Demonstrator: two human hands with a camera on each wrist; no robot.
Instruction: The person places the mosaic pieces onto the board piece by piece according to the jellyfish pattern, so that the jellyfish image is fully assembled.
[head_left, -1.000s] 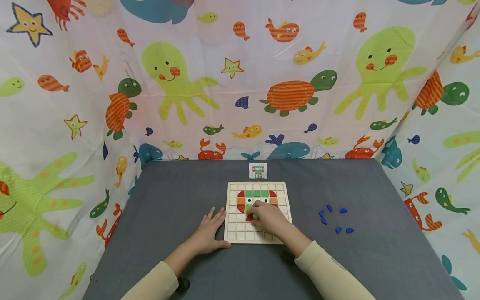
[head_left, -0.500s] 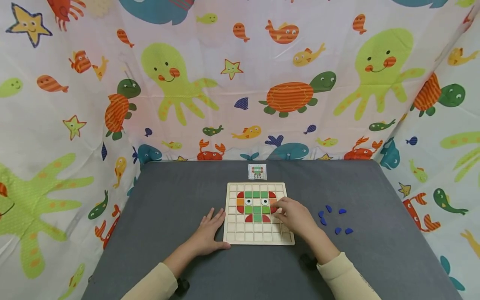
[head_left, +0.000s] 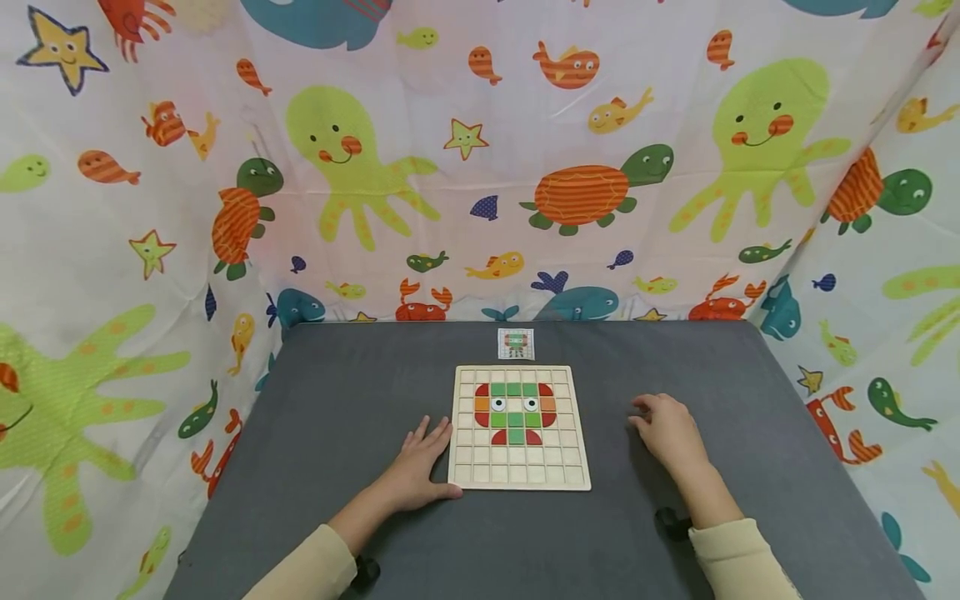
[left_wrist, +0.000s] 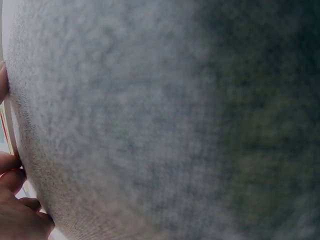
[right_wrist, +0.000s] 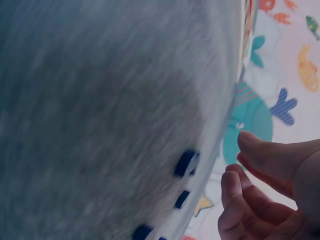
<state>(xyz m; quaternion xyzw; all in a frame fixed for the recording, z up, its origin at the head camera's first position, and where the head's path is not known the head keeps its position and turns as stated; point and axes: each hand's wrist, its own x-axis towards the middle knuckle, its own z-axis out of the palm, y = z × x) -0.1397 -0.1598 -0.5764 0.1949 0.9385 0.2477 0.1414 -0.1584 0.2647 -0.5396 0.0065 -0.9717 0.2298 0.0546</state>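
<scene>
A pale wooden grid board point(head_left: 521, 477) lies on the table with red, green and orange tiles and two eye tiles set in its upper half, forming a face-like pattern. My left hand point(head_left: 416, 471) rests spread on the cloth, its fingertips and thumb touching the board's left edge. To the right of the board, my right hand point(head_left: 670, 435) hovers with loosely bent fingers, thumb apart, nothing between them. It covers the blue pieces in the head view; in the right wrist view several blue pieces point(right_wrist: 187, 163) lie on the cloth near the fingers.
A small printed card point(head_left: 516, 343) showing a similar coloured pattern lies behind the board. Dark grey cloth covers the table point(head_left: 360, 367). A curtain point(head_left: 465, 233) with sea animals hangs behind and at both sides.
My right hand has left the board and moved right, over the spot where the blue pieces lie. The tiles it covered now show. My left hand has stayed in place.
</scene>
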